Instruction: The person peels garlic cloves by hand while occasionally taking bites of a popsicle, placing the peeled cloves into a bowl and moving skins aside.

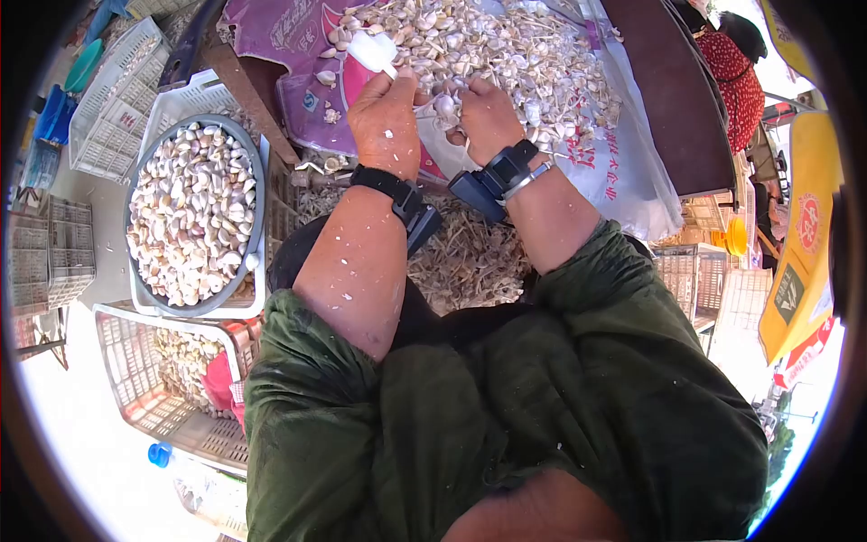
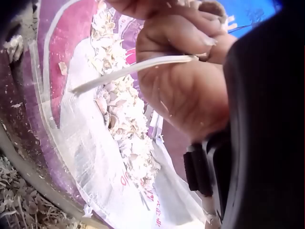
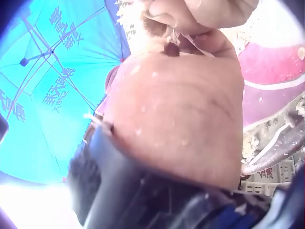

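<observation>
In the head view, my left hand (image 1: 386, 125) and right hand (image 1: 489, 116) work close together at the near edge of a heap of garlic (image 1: 506, 54). The left wrist view shows my left hand's fingers curled over a dry garlic stalk (image 2: 128, 70), which sticks out across the palm. My right hand grips a garlic bulb, its brown, rooty end (image 3: 155, 27) showing among the fingers in the right wrist view; the fingers hide much of it. Just beyond my left fingertips is a white, flat, paddle-shaped piece (image 1: 370, 51) with a narrow neck.
Purple-and-white printed sacking (image 1: 312, 95) lies under the heap. To the left, a grey round basin (image 1: 260, 194) holds peeled-looking cloves, above a plastic crate (image 1: 135, 361) of more garlic. Dry husks (image 1: 470, 257) lie below my hands. A dark board (image 1: 664, 99) borders the right side.
</observation>
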A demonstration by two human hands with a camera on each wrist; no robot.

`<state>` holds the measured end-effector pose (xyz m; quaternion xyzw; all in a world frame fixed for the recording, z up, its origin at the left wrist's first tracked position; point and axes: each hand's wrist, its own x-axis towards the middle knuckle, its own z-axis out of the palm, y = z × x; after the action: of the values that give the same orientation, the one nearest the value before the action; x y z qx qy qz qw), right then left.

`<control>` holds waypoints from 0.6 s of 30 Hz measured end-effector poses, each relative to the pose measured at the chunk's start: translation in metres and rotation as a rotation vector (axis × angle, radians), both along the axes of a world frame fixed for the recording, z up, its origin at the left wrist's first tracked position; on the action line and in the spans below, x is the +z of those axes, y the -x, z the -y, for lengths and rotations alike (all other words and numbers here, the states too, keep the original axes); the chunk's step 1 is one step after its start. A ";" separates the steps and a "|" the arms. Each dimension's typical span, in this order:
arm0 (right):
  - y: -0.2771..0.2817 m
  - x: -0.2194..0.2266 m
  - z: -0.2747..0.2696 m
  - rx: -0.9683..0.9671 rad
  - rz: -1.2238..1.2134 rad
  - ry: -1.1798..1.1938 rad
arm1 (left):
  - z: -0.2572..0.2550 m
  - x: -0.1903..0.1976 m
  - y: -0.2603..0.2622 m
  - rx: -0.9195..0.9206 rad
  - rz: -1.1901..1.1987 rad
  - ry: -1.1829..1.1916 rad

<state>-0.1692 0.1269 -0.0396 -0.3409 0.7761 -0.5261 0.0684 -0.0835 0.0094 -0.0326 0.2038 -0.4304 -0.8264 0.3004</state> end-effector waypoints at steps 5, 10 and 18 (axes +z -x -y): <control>0.022 -0.010 0.000 -0.141 0.558 -0.069 | 0.010 0.003 -0.007 0.065 0.072 0.034; 0.027 -0.022 -0.008 -0.204 0.634 0.095 | 0.019 0.000 -0.009 0.039 0.081 0.014; 0.006 0.005 -0.046 -0.038 0.672 0.265 | 0.029 -0.008 -0.019 -0.018 0.157 0.139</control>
<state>-0.1755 0.1726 -0.0342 -0.1404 0.6416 -0.7060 0.2649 -0.0640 -0.0199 -0.0402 0.2428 -0.5109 -0.7787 0.2715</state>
